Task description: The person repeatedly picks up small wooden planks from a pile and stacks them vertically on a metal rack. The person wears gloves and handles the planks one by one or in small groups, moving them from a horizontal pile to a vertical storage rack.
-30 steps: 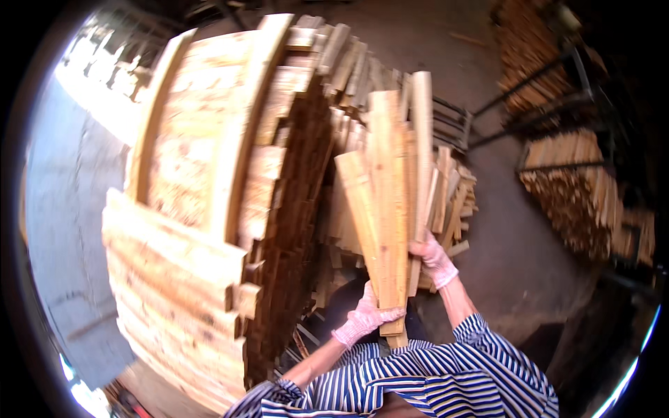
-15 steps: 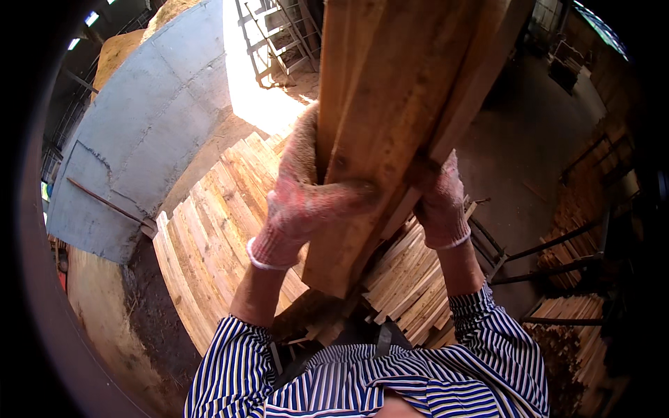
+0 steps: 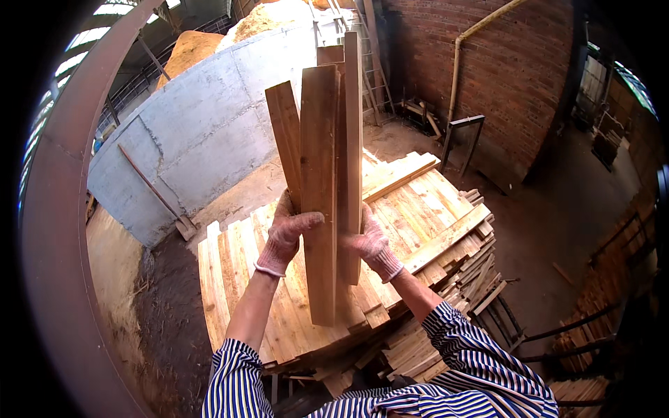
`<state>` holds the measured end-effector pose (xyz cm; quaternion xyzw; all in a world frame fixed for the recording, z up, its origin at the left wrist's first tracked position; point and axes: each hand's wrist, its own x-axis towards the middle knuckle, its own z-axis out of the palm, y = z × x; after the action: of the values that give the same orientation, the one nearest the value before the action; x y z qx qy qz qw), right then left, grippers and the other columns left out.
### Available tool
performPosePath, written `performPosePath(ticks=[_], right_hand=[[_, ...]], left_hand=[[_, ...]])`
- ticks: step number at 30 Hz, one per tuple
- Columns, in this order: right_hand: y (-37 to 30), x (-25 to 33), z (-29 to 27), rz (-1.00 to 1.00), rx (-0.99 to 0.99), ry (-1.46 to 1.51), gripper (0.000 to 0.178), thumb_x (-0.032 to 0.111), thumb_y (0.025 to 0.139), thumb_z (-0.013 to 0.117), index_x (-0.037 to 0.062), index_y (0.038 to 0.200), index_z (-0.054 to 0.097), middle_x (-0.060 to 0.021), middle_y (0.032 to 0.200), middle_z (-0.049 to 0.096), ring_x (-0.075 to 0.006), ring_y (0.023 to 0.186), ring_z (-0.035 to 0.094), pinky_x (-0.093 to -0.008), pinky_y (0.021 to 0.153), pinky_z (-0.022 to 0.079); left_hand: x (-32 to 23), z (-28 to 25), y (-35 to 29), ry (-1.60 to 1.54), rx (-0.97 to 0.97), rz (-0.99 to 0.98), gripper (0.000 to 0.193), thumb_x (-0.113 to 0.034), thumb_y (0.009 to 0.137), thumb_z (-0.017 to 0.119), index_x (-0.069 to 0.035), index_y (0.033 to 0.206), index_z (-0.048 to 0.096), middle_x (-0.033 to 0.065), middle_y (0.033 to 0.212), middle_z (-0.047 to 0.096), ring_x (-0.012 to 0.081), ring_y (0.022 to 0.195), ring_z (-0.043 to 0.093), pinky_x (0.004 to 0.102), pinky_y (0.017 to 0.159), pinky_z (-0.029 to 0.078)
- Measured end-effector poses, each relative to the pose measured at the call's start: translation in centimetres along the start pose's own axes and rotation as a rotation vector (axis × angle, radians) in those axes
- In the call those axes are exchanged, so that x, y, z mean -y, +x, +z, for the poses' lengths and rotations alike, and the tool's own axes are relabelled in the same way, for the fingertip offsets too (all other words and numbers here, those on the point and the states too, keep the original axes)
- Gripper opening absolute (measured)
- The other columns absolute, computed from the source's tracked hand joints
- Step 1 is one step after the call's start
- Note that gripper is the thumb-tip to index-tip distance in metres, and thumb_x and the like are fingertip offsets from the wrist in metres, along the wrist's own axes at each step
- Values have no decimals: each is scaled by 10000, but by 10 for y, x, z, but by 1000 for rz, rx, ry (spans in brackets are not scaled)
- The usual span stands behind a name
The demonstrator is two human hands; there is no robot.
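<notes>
Several wooden boards (image 3: 320,167) stand roughly upright in a loose bundle between my two gloved hands. My left hand (image 3: 286,233) is wrapped round the boards on the left side, its thumb across the face of the front one. On the other side my right hand (image 3: 369,240) grips the right-hand board (image 3: 353,153); its fingertips are partly hidden and blurred. The tops of the boards fan apart, one leaning left. Their lower ends are over a wide stack of planks (image 3: 265,306); whether they touch it I cannot tell.
Two loose boards (image 3: 401,175) lie across the stack's far right part. More timber (image 3: 418,355) is piled low in front of me. A shovel (image 3: 157,188) leans on the grey concrete wall (image 3: 209,118). A metal post (image 3: 52,209) rises at left, a brick wall (image 3: 488,76) at far right.
The bundle has come down and away from me, over the plank stack, and its tops have spread apart. Both hands went with it. The view has shifted to show more of the stack.
</notes>
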<state>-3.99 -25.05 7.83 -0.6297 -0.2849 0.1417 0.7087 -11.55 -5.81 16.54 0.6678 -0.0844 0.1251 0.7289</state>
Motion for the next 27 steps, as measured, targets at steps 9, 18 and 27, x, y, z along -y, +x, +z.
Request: performPosePath(ticks=[9,18,27], right_hand=[[8,-33,-151,490,15,385,287,222,948,736,-23,1097,721,-149,1056,750,-176,952,714,-314,828,599],[15,-50,-199,596,-263,-1064,817,378,829,778,73,1504,433,-226,1234,685,-361,1138,679,-484,935,533],[-34,-46,-42,423,5,-1163,545,412,1047,558,337,1567,416,-98,1138,586,-119,686,562,-366,584,566]], left_hand=[[92,-21,-21,-671,-128,-207,678,-510,890,761,45,1254,625,166,1028,751,239,895,752,366,775,661],[165,-38,-63,-960,-387,-322,712,-627,901,689,25,1180,623,140,968,724,249,877,740,360,739,658],[172,-53,-71,-1009,-241,-284,660,-540,914,722,55,1177,612,211,1021,701,329,890,730,445,780,655]])
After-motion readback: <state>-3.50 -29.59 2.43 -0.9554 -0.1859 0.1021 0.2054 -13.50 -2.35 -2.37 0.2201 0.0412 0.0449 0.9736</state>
